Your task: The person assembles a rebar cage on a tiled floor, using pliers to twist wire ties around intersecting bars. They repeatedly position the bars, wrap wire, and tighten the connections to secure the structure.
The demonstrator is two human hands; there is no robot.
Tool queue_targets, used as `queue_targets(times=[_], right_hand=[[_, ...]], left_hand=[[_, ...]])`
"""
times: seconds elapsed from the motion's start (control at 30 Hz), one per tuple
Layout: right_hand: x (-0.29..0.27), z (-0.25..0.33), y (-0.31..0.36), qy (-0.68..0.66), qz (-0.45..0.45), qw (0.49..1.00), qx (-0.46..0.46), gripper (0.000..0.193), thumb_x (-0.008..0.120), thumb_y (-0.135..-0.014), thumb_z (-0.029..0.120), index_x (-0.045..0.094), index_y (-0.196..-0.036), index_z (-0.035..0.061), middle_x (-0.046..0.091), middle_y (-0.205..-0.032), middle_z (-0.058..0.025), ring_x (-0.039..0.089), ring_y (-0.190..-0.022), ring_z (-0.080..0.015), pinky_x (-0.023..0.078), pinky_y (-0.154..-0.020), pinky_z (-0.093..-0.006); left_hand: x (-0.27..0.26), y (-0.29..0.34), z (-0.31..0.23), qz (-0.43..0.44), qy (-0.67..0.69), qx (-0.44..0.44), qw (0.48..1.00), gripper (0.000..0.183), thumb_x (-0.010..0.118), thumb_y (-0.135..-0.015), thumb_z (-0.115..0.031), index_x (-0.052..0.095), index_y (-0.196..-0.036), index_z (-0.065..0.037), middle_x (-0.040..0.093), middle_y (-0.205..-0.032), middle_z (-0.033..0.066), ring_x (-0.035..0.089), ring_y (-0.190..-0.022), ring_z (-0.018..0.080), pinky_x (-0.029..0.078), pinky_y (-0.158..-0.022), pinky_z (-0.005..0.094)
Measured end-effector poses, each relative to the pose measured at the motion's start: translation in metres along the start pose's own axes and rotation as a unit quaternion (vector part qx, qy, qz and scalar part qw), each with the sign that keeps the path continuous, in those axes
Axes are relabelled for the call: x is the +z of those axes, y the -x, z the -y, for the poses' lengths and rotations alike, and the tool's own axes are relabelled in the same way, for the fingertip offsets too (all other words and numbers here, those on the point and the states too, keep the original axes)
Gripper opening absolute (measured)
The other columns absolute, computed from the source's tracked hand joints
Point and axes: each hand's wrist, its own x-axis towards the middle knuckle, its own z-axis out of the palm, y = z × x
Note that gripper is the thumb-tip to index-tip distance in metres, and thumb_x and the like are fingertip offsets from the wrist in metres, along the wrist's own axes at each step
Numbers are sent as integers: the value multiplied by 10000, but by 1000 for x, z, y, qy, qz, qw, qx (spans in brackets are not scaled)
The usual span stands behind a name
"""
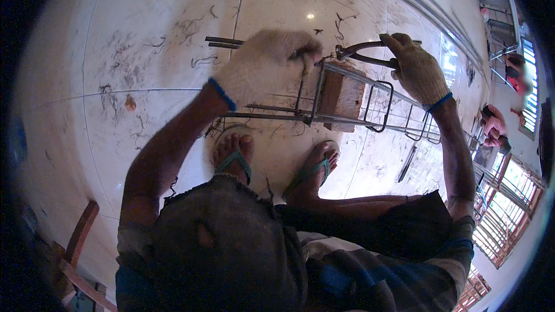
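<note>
A long cage of steel reinforcing bars (277, 117) with square wire stirrups (388, 107) lies before me. It rests over a wooden block (350, 93). My right hand (421, 68), in a knitted glove with a blue cuff, is closed round the handles of end-cutting pincers (370, 58). Their jaws are by the cage's upper bar, just above the block. In a matching glove, my left hand (263, 60) reaches over the bars, slightly blurred. Its fingertips pinch close to the stirrup left of the pincers' jaws; what they hold cannot be made out.
Dark wire scraps (191, 26) lie scattered over the stained tiled floor (162, 69). Long bars (428, 8) run along the far right. My sandalled feet (234, 153) are just below the cage. Other people (494, 127) are at the right edge. Reddish wooden pieces (82, 234) stand at lower left.
</note>
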Motion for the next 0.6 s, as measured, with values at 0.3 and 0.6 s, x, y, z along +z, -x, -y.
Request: queue_targets(times=[0.3, 0.6], right_hand=[[-14, 8, -23, 77, -46, 993, -78, 669, 795, -833, 58, 543, -1445, 155, 596, -1405, -121, 670, -1162, -346, 585, -958, -445], [-11, 4, -30, 69, -78, 988, -113, 559, 770, -878, 138, 586, -1406, 128, 641, -1311, -114, 670, -1120, -331, 555, -946, -445]], left_hand=[[70, 19, 14, 71, 255, -297, 917, 234, 542, -1085, -198, 669, -1211, -46, 714, -982, 56, 707, -858, 184, 583, -749, 350], [100, 11, 33, -23, 635, -279, 720, 210, 576, -1094, -257, 670, -1066, -72, 690, -924, 32, 657, -726, 132, 528, -588, 287]])
